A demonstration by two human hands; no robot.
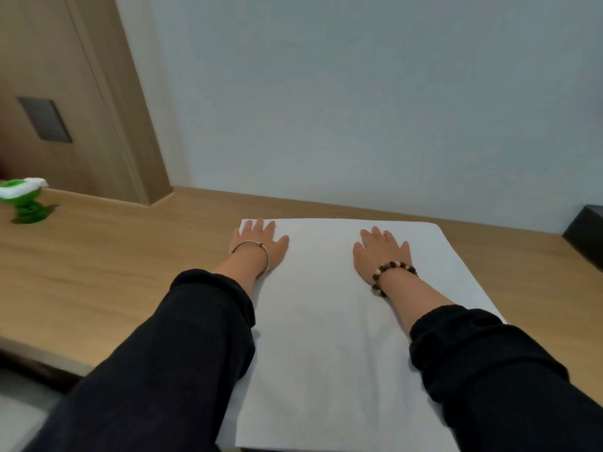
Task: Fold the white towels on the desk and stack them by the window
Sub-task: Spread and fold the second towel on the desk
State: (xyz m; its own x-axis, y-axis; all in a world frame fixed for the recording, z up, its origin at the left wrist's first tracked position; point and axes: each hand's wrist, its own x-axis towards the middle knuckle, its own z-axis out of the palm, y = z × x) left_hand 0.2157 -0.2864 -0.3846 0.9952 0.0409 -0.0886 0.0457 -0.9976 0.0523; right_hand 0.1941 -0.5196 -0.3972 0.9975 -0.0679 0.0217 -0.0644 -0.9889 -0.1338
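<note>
A white towel (326, 321) lies spread flat on a light wooden counter (114, 272), reaching from the near edge of the view almost to the pale wall (359, 93) behind it. A person leans over it with both arms stretched forward, in black sleeves (169, 353) pushed up to the forearms. The left hand (261, 244) lies palm down on the towel's far left corner, fingers (253, 226) straight and slightly apart, a thin metal bangle (253, 252) on the wrist. The right hand (380, 252) lies palm down on the towel further toward its far right side, fingers straight and a little spread, a bracelet of dark and pale beads (393, 272) on the wrist. Neither hand grips the cloth; both press flat on it. At the far left of the counter stands a small green and white object (24, 202), blurred. Behind it is a wooden panel (65, 93) bearing a dark rectangular plate (45, 120). A black object (587, 234) sits at the right edge of the counter.
</note>
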